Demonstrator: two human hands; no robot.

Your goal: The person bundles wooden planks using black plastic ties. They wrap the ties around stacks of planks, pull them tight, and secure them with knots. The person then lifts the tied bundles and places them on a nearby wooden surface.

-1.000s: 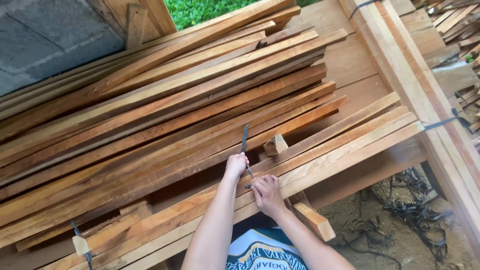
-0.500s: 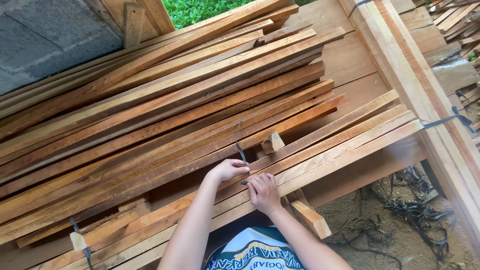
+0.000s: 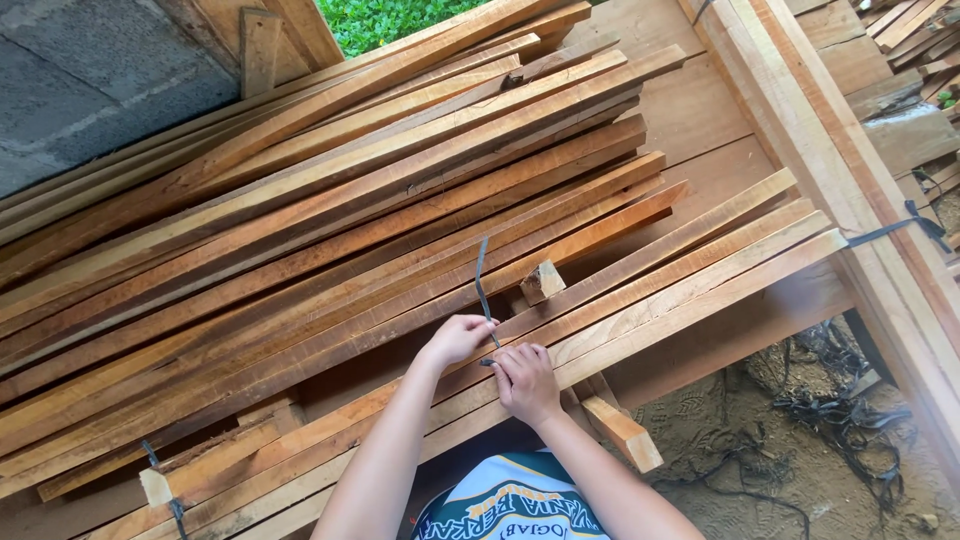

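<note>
Wooden slats [image 3: 330, 250] lay stacked in a slanting pile, with a dark strap [image 3: 481, 285] rising from the nearer boards. The left hand [image 3: 458, 338] was clenched around the strap's lower part. The right hand [image 3: 527, 383] pinched its end just beside the left, resting on a board [image 3: 690, 290].

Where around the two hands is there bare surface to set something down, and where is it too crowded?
Bare boards lie right of the stacked slats, bordered by the long beam and the bundle under both hands. It is crowded where the left hand and right hand pinch the dark strap, beside a small wood block.
</note>
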